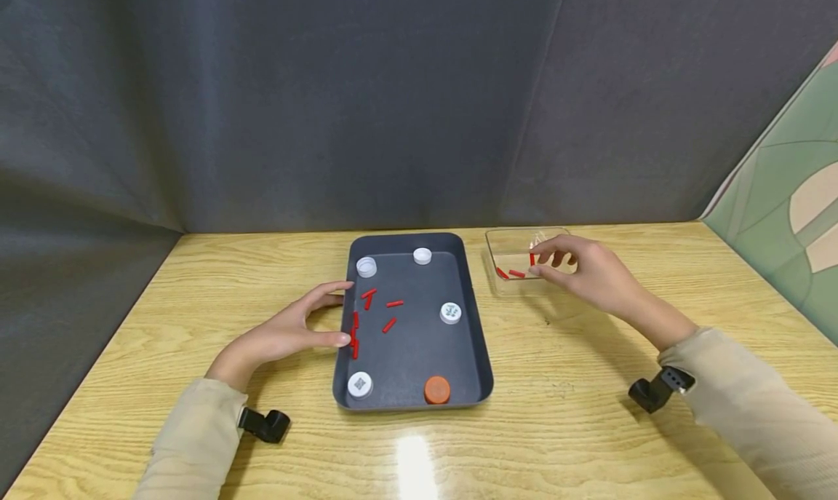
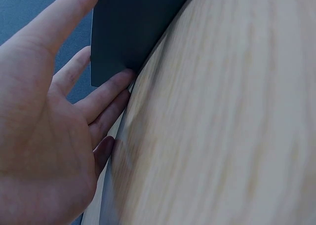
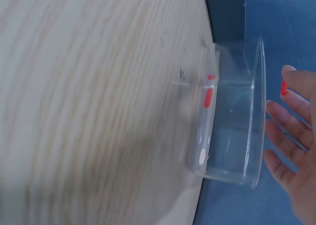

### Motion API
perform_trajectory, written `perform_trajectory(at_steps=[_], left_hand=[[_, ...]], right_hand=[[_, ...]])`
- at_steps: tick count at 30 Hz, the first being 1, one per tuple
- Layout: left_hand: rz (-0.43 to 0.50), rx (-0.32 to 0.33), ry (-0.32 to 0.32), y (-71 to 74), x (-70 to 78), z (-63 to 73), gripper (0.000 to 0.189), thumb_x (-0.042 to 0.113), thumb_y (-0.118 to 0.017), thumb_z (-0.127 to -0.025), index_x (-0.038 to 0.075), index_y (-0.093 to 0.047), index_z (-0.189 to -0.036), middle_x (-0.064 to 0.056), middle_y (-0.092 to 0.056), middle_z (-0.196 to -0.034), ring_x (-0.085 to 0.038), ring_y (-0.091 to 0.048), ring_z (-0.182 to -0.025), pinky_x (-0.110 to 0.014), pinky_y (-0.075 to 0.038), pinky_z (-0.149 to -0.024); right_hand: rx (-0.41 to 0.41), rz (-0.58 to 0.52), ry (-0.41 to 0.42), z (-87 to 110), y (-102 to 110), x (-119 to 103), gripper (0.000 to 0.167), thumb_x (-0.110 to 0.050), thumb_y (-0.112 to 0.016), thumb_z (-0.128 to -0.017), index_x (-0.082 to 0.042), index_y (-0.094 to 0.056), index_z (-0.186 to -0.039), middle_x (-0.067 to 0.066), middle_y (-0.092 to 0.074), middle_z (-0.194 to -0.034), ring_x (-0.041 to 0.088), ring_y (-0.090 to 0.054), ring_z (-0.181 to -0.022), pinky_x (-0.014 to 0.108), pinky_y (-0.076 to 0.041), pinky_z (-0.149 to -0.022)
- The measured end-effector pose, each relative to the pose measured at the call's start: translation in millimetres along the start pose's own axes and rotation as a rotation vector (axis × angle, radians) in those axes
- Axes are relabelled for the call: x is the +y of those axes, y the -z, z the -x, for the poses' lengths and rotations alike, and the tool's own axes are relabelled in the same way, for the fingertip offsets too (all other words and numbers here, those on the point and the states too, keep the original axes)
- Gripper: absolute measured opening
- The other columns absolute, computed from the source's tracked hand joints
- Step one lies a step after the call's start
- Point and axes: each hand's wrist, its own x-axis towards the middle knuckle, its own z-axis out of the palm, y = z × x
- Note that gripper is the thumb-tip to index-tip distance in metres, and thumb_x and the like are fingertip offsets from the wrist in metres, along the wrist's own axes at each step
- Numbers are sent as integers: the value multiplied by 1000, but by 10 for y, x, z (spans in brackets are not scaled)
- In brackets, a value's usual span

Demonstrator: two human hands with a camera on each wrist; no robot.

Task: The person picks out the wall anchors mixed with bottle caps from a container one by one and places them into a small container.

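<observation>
My right hand (image 1: 583,271) pinches a small red stick (image 1: 532,259) between thumb and fingertips. The right wrist view shows that red stick (image 3: 284,88) just off the rim of a clear plastic box (image 3: 254,111). More red sticks (image 1: 516,273) lie on the box's bottom. At the left wall of a dark grey tray (image 1: 412,362) is my left hand (image 1: 288,332), its thumb on the rim. In the left wrist view, nearly straight fingers (image 2: 106,94) touch the tray's outer wall (image 2: 128,32). Several red sticks (image 1: 395,303) lie in the tray, mostly along its left side.
Inside the tray are white caps (image 1: 366,267) (image 1: 422,255) at the far end, a patterned white cap (image 1: 450,313) at the right, another (image 1: 360,385) at near left, and an orange cap (image 1: 437,389) at near right. A dark partition (image 1: 366,107) stands behind the wooden table (image 1: 556,427).
</observation>
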Motion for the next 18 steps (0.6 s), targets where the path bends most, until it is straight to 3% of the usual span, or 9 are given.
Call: perform_trajectory(at_steps=[18], left_hand=[[-6, 2, 0, 0, 1, 6, 84, 29, -79, -86, 23, -31, -154, -17, -36, -153, -34, -31, -142, -58, -29, -109]], right_hand=[[11, 26, -17, -45, -25, 158, 18, -21, -76, -89, -12, -74, -105, 0, -71, -97, 15, -60, -79, 34, -45, -69]])
